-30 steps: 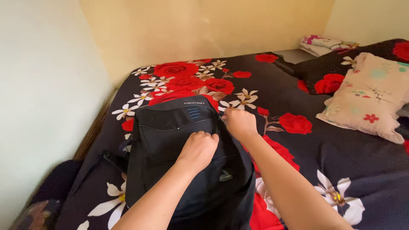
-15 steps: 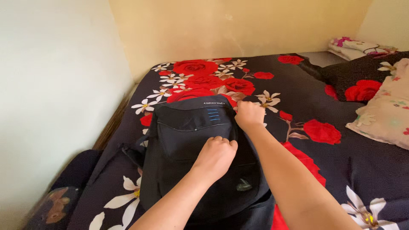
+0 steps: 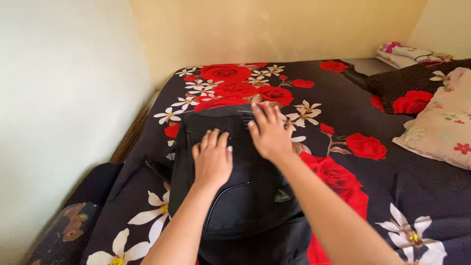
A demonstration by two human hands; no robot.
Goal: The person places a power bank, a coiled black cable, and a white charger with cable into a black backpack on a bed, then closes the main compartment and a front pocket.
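While both arms reach forward, the 2 hands, left hand (image 3: 212, 159) and right hand (image 3: 269, 132), lie spread flat on the black backpack (image 3: 235, 196).

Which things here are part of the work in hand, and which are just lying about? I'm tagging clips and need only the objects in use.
In use:
backpack, black, lying on the bed
left hand, flat on the backpack
right hand, flat on the backpack's top

Lying about:
bedspread, black with red and white flowers
pillow, pale, floral
folded cloth in the far corner
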